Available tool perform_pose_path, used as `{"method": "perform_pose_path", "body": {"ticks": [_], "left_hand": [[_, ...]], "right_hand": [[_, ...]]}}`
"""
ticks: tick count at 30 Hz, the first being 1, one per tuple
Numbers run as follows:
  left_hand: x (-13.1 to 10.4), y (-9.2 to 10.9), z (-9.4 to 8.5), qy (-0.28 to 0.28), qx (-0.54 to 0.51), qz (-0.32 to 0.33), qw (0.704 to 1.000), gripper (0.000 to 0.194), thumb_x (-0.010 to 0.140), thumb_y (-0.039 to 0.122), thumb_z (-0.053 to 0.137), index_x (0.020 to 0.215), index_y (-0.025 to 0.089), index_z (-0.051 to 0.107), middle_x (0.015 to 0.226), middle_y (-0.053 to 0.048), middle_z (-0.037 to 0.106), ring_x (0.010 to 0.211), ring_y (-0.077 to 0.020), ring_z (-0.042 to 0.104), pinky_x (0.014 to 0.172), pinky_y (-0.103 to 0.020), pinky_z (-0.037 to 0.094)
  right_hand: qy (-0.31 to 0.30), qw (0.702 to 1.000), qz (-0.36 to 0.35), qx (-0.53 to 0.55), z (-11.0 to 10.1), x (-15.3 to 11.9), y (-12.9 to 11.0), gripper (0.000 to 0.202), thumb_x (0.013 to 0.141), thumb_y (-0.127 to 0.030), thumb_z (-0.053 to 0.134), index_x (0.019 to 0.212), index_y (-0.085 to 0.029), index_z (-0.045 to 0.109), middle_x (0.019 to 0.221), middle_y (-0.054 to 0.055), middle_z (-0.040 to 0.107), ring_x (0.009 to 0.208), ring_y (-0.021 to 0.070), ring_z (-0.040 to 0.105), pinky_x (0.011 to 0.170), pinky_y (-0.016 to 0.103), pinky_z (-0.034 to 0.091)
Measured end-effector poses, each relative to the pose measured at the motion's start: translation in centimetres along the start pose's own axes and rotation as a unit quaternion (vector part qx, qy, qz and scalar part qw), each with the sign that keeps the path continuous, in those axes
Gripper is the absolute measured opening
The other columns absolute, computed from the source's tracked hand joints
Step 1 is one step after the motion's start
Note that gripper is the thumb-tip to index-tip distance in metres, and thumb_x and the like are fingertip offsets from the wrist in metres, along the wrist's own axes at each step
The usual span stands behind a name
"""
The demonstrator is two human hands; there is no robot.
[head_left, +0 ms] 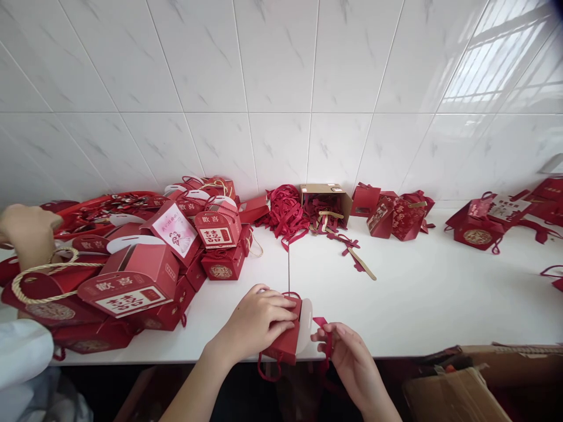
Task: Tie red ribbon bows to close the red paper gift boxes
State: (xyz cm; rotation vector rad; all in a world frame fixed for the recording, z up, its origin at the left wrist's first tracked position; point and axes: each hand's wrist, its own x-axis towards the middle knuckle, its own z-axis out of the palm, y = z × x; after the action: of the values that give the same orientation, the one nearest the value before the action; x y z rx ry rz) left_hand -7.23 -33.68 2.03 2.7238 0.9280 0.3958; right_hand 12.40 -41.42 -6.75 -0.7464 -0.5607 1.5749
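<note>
A small red box (288, 346) with a white rounded flap and red cord loops lies at the front edge of the white table (396, 305). My left hand (261, 322) rests on it, fingers wrapped over its top and left side. Just right of the flap, my right hand (345, 354) pinches a red ribbon (328, 343) between thumb and fingers, and the ribbon hangs down past the table edge. The hand and the box are apart.
Stacked red boxes (136, 275) fill the left, beside another person's arm. Toward the wall lie a red ribbon pile (287, 212), an open carton (323, 189) of red and gold pieces, and more red boxes (398, 217). Cardboard boxes (455, 398) stand at the lower right.
</note>
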Motion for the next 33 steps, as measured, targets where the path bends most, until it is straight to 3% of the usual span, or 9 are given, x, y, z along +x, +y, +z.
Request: {"method": "perform_pose_path", "body": {"ticks": [8, 14, 20, 24, 30, 33], "left_hand": [[0.1, 0.3, 0.0, 0.007, -0.016, -0.01, 1.0, 0.019, 0.086, 0.025, 0.056, 0.096, 0.033, 0.07, 0.107, 0.005, 0.071, 0.097, -0.0166, 0.062, 0.087, -0.033, 0.036], [0.2, 1.2, -0.5, 0.031, -0.051, -0.029, 0.998, 0.021, 0.087, 0.036, 0.054, 0.102, 0.027, 0.067, 0.106, 0.001, 0.07, 0.099, -0.0183, 0.058, 0.089, -0.034, 0.037], [0.9, 2.3, -0.3, 0.057, -0.099, -0.039, 0.993, 0.014, 0.086, 0.028, 0.054, 0.082, 0.024, 0.066, 0.087, 0.0, 0.068, 0.088, -0.0179, 0.058, 0.087, -0.035, 0.039], [1.0, 2.2, 0.2, 0.087, -0.124, -0.055, 0.987, 0.01, 0.081, 0.019, 0.056, 0.073, 0.021, 0.061, 0.081, 0.0, 0.065, 0.083, -0.0167, 0.057, 0.085, -0.034, 0.04], [0.3, 2.0, -1.2, 0.152, -0.316, -0.1, 0.931, 0.014, 0.088, 0.025, 0.048, 0.077, 0.02, 0.055, 0.085, -0.003, 0.059, 0.083, -0.016, 0.056, 0.079, -0.028, 0.044], [-0.3, 2.0, -2.1, 0.184, -0.397, -0.112, 0.892, 0.017, 0.089, 0.03, 0.048, 0.078, 0.019, 0.053, 0.08, -0.002, 0.054, 0.079, -0.0155, 0.053, 0.075, -0.027, 0.043]], "right_hand": [[-0.016, 1.0, 0.002, -0.01, 0.6, 0.2, 0.0, 0.025, 0.079, -0.042, 0.065, 0.08, -0.018, 0.072, 0.083, 0.007, 0.069, 0.082, 0.02, 0.06, 0.074, 0.03, 0.044], [-0.008, 0.999, -0.005, -0.034, 1.2, 0.4, 0.0, 0.025, 0.079, -0.042, 0.065, 0.081, -0.018, 0.073, 0.084, 0.008, 0.069, 0.08, 0.0186, 0.058, 0.074, 0.03, 0.044], [0.006, 0.989, -0.049, -0.141, 1.4, 0.7, -0.4, 0.026, 0.079, -0.043, 0.064, 0.081, -0.019, 0.074, 0.081, 0.006, 0.068, 0.074, 0.0175, 0.054, 0.075, 0.031, 0.043], [0.002, 0.975, -0.069, -0.213, 1.9, 0.6, -1.1, 0.026, 0.082, -0.043, 0.06, 0.082, -0.02, 0.073, 0.084, 0.007, 0.068, 0.081, 0.0202, 0.056, 0.08, 0.032, 0.044], [0.03, 0.935, -0.175, -0.306, 3.0, 0.9, -2.1, 0.021, 0.082, -0.04, 0.06, 0.094, -0.025, 0.069, 0.104, 0.007, 0.064, 0.107, 0.0258, 0.053, 0.09, 0.035, 0.042], [0.0, 0.927, -0.208, -0.311, 4.1, 1.3, -2.7, 0.022, 0.084, -0.037, 0.059, 0.099, -0.025, 0.068, 0.109, 0.008, 0.062, 0.111, 0.025, 0.051, 0.094, 0.035, 0.04]]}}
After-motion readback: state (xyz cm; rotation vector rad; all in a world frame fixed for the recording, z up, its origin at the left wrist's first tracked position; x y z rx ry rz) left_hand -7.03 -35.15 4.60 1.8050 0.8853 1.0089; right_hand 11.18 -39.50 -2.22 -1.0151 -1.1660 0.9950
